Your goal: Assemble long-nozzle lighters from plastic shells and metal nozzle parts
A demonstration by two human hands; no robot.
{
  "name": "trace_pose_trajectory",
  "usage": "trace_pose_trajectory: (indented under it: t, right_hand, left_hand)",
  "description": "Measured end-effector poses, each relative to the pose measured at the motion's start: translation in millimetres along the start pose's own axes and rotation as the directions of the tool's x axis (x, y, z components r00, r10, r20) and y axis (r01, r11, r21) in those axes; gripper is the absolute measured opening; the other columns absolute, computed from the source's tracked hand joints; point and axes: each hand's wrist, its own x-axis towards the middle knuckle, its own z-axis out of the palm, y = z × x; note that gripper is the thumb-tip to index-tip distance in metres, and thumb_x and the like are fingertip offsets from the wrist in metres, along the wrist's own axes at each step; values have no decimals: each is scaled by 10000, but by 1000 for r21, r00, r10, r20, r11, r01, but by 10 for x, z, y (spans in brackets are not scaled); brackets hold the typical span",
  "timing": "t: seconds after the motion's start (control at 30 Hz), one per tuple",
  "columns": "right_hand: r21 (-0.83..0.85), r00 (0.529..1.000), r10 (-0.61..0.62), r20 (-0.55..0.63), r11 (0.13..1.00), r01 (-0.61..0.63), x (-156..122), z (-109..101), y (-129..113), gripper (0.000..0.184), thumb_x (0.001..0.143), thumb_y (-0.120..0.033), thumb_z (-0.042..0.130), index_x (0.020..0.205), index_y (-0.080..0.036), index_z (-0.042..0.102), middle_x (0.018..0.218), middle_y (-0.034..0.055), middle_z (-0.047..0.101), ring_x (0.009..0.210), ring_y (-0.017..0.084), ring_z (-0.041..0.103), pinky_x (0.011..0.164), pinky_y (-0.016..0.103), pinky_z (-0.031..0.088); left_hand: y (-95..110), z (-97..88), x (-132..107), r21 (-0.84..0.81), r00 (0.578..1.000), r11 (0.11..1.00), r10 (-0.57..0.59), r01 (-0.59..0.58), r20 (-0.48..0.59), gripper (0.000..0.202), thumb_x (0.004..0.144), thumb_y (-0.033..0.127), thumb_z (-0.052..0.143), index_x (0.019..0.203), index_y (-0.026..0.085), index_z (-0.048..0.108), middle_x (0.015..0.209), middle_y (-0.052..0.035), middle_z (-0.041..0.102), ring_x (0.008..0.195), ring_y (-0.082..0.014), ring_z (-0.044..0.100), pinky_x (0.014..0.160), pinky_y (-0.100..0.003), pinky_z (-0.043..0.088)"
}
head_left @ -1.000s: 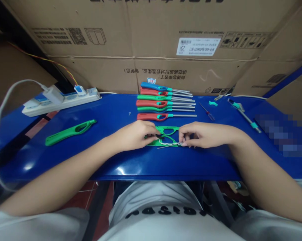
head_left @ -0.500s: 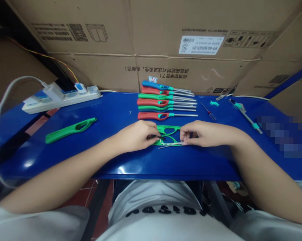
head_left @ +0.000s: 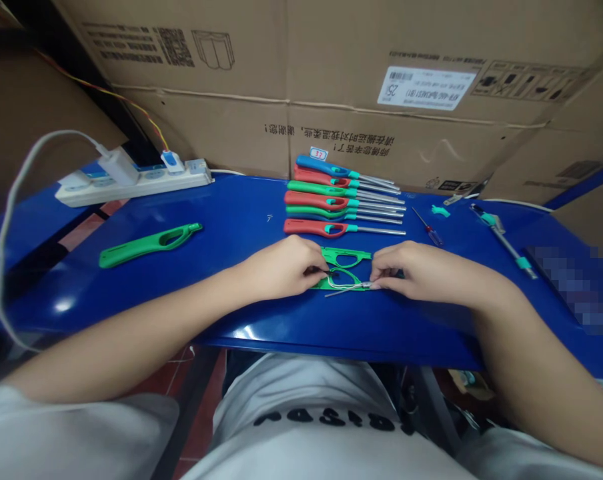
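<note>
Both hands (head_left: 281, 269) (head_left: 421, 272) pinch a green lighter shell (head_left: 345, 251) between them

A white T-shirt (head_left: 301, 453) fills the bottom middle of the frame, with a row of bold black lettering (head_left: 326, 420) across its front, upside down from this view and too curved to read. Its left sleeve (head_left: 71, 433) shows at lower left and its right sleeve (head_left: 541, 457) at lower right, both short and loose. Bare forearms run from them to the bare left hand (head_left: 281, 270) and right hand (head_left: 421, 273). Dark trousers (head_left: 236, 377) show just past the shirt's hem, below the table edge.
</note>
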Motion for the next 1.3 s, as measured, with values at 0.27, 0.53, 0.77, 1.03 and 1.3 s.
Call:
trace_pose_trajectory:
  t: [0.27, 0.53, 0.77, 1.03, 1.3]
  right_hand:
    - [-200, 998, 33, 45, 979, -24, 2, 25, -106, 200, 936, -200, 576, 764, -188, 677, 834, 37, 700, 725, 161, 618, 647, 270, 383]
    - [-177, 996, 68, 54, 982, -58, 17, 34, -87, 176, 924, -216, 588, 775, -207, 682, 859, 28, 709, 772, 173, 622, 661, 270, 365]
    - [-108, 993, 103, 57, 989, -97, 33, 34, -55, 131, 879, -174, 603, 803, -212, 704, 879, 27, 730, 791, 180, 630, 673, 278, 385]
    - [-77, 991, 119, 57, 990, -115, 39, 43, -24, 109, 880, -215, 624, 803, -215, 701, 878, 22, 730, 782, 180, 618, 667, 283, 390]
    - [-91, 987, 150, 57, 985, -144, 45, 37, -48, 95, 871, -204, 634, 828, -219, 718, 889, 29, 728, 812, 191, 624, 671, 284, 370]
  left_hand:
    - [-4, 6, 8, 12, 1000, 1000, 28, -28, 3, 149, 886, 99, 652, 922, 148, 788, 892, -70, 759, 797, -169, 709, 747, -257, 528]
    - [0, -51, -8, 8, 999, 1000, 26, -26, 38, 199, 876, 52, 640, 961, 147, 793, 913, -64, 779, 814, -168, 719, 745, -252, 526]
    - [6, -34, -19, -58, 991, 989, -133, 134, 17, 125, 876, 106, 680, 894, 140, 799, 883, -63, 787, 779, -164, 725, 709, -244, 520]
    - [140, -49, -45, 180, 994, 981, -83, 69, 71, 187, 920, 131, 600, 869, 152, 779, 869, -65, 730, 757, -164, 689, 700, -260, 514]
    - [343, -89, -123, 544, 965, 836, -82, -70, 250, 238, 988, 206, 505, 970, 139, 732, 863, -67, 665, 708, -201, 654, 599, -305, 475]
